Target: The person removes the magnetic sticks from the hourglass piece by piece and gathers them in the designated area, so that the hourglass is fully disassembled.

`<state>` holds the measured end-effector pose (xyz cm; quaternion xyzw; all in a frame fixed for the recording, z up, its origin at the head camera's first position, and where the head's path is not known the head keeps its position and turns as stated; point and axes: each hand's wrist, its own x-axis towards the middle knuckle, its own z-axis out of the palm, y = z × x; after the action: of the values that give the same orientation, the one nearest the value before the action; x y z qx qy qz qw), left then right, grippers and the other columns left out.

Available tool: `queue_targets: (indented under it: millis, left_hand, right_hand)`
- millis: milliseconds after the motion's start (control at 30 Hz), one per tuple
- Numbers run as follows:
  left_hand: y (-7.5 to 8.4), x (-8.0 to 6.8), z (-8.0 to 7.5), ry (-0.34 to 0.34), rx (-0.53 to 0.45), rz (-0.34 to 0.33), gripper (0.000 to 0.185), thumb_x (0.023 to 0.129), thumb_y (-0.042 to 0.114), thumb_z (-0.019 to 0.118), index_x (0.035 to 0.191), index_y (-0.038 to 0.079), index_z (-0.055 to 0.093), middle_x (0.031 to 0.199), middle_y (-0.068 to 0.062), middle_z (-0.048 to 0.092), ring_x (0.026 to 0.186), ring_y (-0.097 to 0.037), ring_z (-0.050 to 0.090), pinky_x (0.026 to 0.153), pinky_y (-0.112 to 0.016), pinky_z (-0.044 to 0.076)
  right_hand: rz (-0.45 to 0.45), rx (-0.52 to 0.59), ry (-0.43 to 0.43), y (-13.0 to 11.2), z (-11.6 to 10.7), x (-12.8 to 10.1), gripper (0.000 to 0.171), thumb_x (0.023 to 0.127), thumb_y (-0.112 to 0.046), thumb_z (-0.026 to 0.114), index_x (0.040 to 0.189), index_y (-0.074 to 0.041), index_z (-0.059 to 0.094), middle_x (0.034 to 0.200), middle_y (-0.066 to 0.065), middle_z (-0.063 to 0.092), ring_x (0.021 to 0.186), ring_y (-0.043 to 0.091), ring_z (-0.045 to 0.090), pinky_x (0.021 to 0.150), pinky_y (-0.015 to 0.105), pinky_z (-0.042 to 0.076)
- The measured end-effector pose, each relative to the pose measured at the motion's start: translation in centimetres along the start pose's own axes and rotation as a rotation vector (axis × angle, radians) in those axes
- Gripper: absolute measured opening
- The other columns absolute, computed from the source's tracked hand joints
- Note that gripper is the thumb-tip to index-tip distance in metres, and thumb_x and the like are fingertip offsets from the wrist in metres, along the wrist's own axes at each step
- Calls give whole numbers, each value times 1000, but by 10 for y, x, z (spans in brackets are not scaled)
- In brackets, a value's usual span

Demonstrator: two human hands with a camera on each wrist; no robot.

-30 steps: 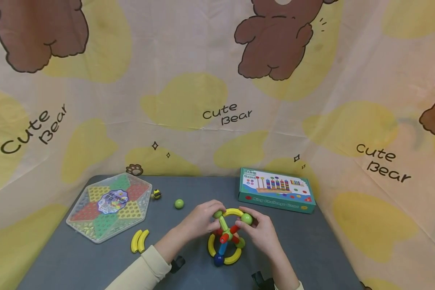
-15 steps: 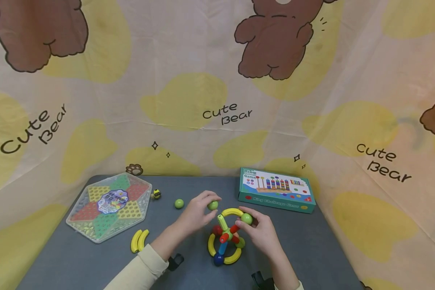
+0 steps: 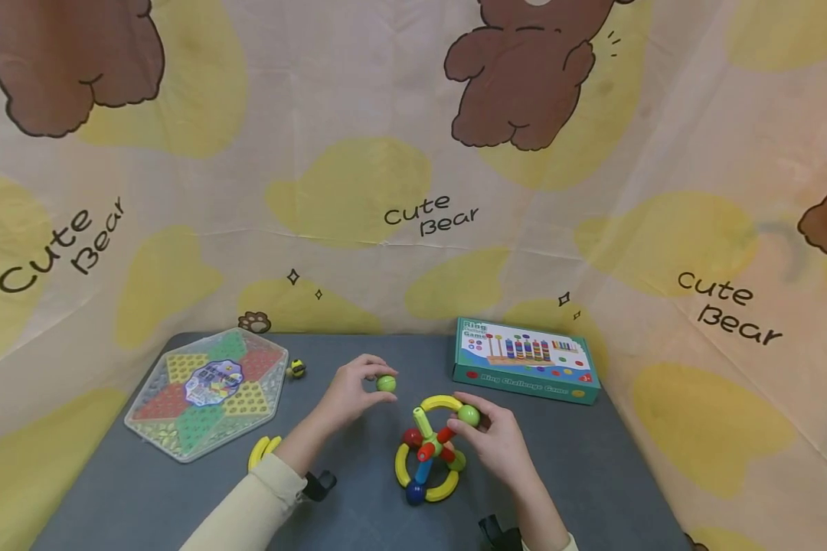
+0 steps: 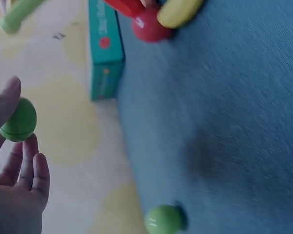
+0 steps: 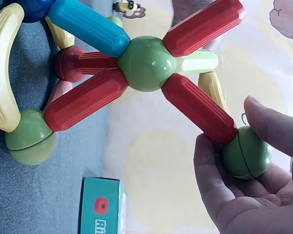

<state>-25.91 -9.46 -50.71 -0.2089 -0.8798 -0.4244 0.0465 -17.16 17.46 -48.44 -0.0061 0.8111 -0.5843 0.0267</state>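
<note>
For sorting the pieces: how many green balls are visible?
5: left hand pinches first ball, right hand second ball; hub ball and base ball in the structure; loose ball on the table. More may be hidden.

Yellow curved pieces [image 3: 260,450] half behind sleeve [image 3: 248,513]

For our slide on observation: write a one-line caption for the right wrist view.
Right hand holds a green ball on a red rod of the spoked toy.

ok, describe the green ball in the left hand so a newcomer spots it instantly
Start at the grey table, between the hexagonal game board and the teal box. The left hand pinches the green ball at its fingertips, held free of the stick-and-ball toy, unlike the ball the right hand holds.
</note>
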Motion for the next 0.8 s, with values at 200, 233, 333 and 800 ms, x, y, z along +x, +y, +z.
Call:
queue_targets:
  millis: [200, 233, 333, 800]
  left_hand:
    - [-32, 8, -2, -3, -18, -106, 42, 82, 18, 85, 122, 15, 72, 120, -2, 71, 110, -28, 65, 95, -52, 52]
    - [-36, 10, -4, 1, -20, -126, 42, 83, 17, 84, 122, 14, 71, 121, -3, 71, 112, -29, 65, 96, -53, 51]
    - [-45, 16, -10, 17, -20, -170, 40, 84, 17, 83, 123, 13, 71, 122, -6, 72, 118, -32, 64, 98, -54, 50]
    - [-80, 23, -3, -26, 150, -227, 33, 82, 19, 85, 113, 10, 75, 113, -10, 72, 112, -34, 63, 95, -53, 48]
  right_hand:
    - [-7, 21, -10, 2, -2, -1, 44, 90, -22, 77, 132, -14, 67, 114, 9, 73, 98, 19, 72, 83, 26, 59]
    - [-11, 25, -12, 2, -2, -1, 44, 90, -22, 77, 132, -14, 67, 114, 9, 73, 99, 19, 72, 83, 26, 59]
    - [-24, 26, -10, 2, -2, -1, 44, 90, -21, 77, 132, -14, 67, 115, 9, 73, 99, 18, 73, 83, 26, 59]
    - [-32, -14, -4, 3, -2, 0, 46, 90, -22, 77, 134, -11, 65, 113, 9, 73, 96, 17, 71, 82, 26, 59]
